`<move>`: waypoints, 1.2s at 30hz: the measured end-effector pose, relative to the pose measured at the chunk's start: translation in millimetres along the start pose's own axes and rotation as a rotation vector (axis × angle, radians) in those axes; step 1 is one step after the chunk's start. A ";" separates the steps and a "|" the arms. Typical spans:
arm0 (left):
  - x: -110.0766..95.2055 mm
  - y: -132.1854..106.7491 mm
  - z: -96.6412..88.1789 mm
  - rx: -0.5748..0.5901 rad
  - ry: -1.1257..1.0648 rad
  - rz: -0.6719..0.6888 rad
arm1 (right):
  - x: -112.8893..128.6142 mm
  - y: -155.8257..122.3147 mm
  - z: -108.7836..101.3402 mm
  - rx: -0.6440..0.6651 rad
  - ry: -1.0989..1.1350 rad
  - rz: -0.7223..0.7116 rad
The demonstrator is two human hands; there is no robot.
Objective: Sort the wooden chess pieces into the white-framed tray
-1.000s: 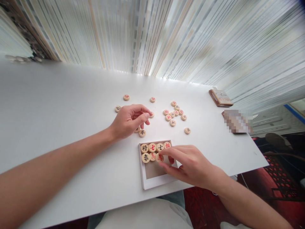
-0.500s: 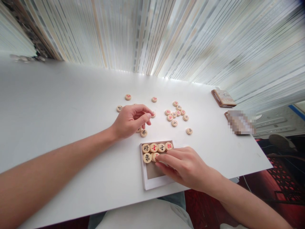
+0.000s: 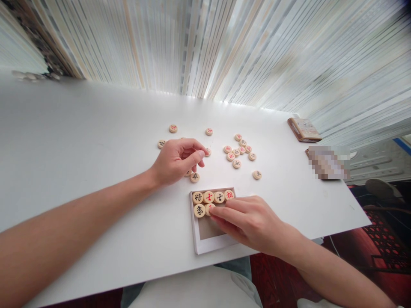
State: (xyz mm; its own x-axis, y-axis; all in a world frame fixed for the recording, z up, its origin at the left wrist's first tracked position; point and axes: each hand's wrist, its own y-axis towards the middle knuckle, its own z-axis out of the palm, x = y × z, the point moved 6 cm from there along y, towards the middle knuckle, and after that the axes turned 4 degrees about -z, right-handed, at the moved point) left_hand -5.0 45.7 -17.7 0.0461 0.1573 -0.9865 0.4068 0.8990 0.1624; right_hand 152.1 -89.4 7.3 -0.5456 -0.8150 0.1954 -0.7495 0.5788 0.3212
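Note:
A shallow box [image 3: 210, 244] near the table's front edge holds several round wooden xiangqi pieces. Its upper row has a black piece [image 3: 198, 197], a red piece [image 3: 208, 196], another black one [image 3: 219, 196] and a red one [image 3: 228, 195]. Below them lies a black elephant piece [image 3: 199, 210]. My right hand [image 3: 253, 220] has its fingertips on a red-marked piece [image 3: 210, 208] beside it, partly covering it. My left hand [image 3: 181, 160] hovers over loose pieces, fingers loosely curved and apart, nothing visible in them. Just past its fingertips is a piece [image 3: 208, 152].
Loose pieces lie scattered behind the box, including a cluster [image 3: 236, 152] to the right and a lone black-marked piece [image 3: 257, 175]. Two small boxes, one of them brown [image 3: 304, 129], sit at the right edge. A string curtain [image 3: 160, 47] hangs behind the white table [image 3: 96, 128].
The red-marked piece under my right fingertips now sits level beside the black elephant piece, where it overlapped a little before. My left hand has hardly moved; the view has shifted slightly.

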 end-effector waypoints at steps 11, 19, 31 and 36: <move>-4.9 0.5 -6.0 -0.056 0.040 0.052 | -36.6 13.0 -49.3 -0.166 0.064 0.090; -0.6 8.1 -39.8 -0.284 0.189 0.128 | -123.5 40.6 -73.4 -0.507 0.186 0.403; -5.5 3.4 -37.0 -0.302 0.337 0.185 | -162.6 7.5 -34.4 -0.575 0.210 0.556; -3.2 5.0 -39.9 -0.332 0.279 0.137 | -164.7 6.7 -32.5 -0.531 0.103 0.509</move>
State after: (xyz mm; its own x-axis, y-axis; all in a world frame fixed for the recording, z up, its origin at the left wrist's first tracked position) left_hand -39.5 66.0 -12.9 -0.1871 0.3472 -0.9189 0.0973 0.9374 0.3344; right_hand 249.1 47.7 7.3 -0.7196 -0.4632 0.5173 -0.1167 0.8151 0.5674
